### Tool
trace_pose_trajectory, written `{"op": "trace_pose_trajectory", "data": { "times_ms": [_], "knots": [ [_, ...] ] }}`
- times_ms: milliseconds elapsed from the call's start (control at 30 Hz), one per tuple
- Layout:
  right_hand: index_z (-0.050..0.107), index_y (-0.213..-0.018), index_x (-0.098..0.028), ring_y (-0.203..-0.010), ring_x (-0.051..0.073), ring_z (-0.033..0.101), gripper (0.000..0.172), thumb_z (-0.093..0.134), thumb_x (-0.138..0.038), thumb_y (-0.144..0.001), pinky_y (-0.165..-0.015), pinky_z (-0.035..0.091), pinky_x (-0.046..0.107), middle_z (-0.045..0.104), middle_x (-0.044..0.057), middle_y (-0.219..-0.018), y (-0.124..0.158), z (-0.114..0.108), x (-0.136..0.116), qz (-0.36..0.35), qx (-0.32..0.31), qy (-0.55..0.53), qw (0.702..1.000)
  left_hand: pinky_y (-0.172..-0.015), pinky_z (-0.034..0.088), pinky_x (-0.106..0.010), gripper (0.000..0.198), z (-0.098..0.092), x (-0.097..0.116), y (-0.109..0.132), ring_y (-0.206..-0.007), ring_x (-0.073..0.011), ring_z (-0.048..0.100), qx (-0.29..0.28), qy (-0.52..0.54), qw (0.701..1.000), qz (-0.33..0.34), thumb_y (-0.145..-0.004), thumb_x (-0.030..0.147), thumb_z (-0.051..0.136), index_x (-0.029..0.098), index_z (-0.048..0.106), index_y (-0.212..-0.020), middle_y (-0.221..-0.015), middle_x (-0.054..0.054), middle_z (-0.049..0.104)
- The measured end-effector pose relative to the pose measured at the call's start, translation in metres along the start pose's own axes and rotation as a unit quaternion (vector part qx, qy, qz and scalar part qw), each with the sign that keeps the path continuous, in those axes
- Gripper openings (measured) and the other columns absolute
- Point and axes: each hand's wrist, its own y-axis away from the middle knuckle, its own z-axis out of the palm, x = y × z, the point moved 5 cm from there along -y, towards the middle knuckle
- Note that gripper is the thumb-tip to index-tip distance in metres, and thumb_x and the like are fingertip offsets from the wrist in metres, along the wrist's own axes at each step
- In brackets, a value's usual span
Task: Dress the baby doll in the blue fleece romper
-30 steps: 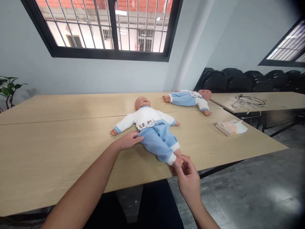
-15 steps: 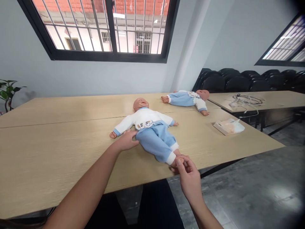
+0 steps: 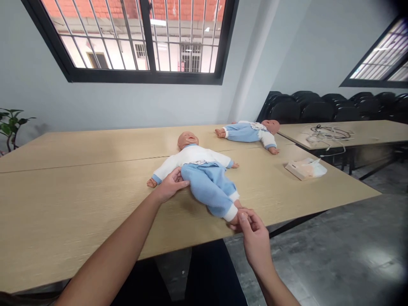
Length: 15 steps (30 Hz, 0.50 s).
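A baby doll (image 3: pixel 204 172) in a white top and light blue trousers lies on its back on the wooden table (image 3: pixel 79 199), head away from me. My left hand (image 3: pixel 168 186) pinches the waistband of the blue trousers at the doll's side, with the band drawn up over the belly. My right hand (image 3: pixel 253 236) is closed round the doll's feet at the table's near edge.
A second doll (image 3: pixel 251 131) in the same clothes lies farther back. A pack of wipes or nappies (image 3: pixel 306 168) rests at the right. Cables (image 3: pixel 328 134) lie on an adjoining table, black chairs (image 3: pixel 318 108) stand behind, and a plant (image 3: pixel 11 123) grows at far left.
My left hand has pulled the trousers' waistband up the doll's belly, covering the print on the white top. My right hand has kept hold of the feet.
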Motion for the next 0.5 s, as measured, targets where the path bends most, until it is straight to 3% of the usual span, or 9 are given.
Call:
{"op": "trace_pose_trajectory", "data": {
  "times_ms": [67,167,233,367,500],
  "knots": [
    [0.07,-0.092,-0.015,-0.074,0.014,0.064,0.049,0.08,-0.061,-0.079,-0.064,0.062,0.026,0.064,0.005,-0.09,0.0,0.0,0.0,0.001,-0.004,0.005,1.0,-0.102,0.053,-0.042,0.056,-0.004,0.003,0.0,-0.118,-0.028,0.065,-0.019,-0.11,0.994,-0.008,-0.081,0.049,0.08,0.02,0.063,-0.125,-0.126,-0.011,0.069],
    [0.071,-0.094,-0.015,-0.071,0.014,0.064,0.049,0.079,-0.061,-0.079,-0.063,0.062,0.027,0.064,0.005,-0.09,0.0,-0.001,0.002,0.007,-0.007,0.006,1.0,-0.098,0.054,-0.045,0.045,-0.006,0.01,0.002,-0.108,-0.0301,0.065,-0.045,-0.295,0.954,0.0,-0.079,0.053,0.08,0.019,0.071,-0.106,-0.112,-0.009,0.072],
    [0.071,-0.093,-0.015,-0.07,0.014,0.064,0.049,0.079,-0.061,-0.079,-0.061,0.062,0.027,0.064,0.005,-0.091,0.0,-0.002,0.003,0.007,-0.009,0.003,1.0,-0.097,0.054,-0.045,0.05,-0.004,0.012,0.004,-0.108,-0.0302,0.066,-0.058,-0.301,0.952,-0.002,-0.078,0.055,0.08,0.02,0.072,-0.112,-0.115,-0.009,0.073],
    [0.071,-0.093,-0.015,-0.07,0.014,0.065,0.048,0.079,-0.061,-0.079,-0.062,0.062,0.027,0.064,0.005,-0.091,-0.001,-0.002,0.002,0.005,-0.01,0.001,1.0,-0.097,0.057,-0.043,0.058,0.006,0.009,0.007,-0.112,-0.029,0.068,-0.095,-0.187,0.978,-0.013,-0.083,0.051,0.077,0.022,0.063,-0.131,-0.126,-0.011,0.073],
    [0.071,-0.093,-0.015,-0.073,0.016,0.066,0.05,0.079,-0.061,-0.078,-0.063,0.064,0.029,0.067,0.006,-0.088,-0.002,-0.001,0.0,0.01,-0.007,0.001,1.0,-0.109,0.047,-0.05,0.034,0.011,0.009,0.003,-0.122,-0.0348,0.063,-0.105,-0.35,0.931,0.021,-0.086,0.045,0.074,0.026,0.076,-0.113,-0.13,-0.008,0.072]
  ]
}}
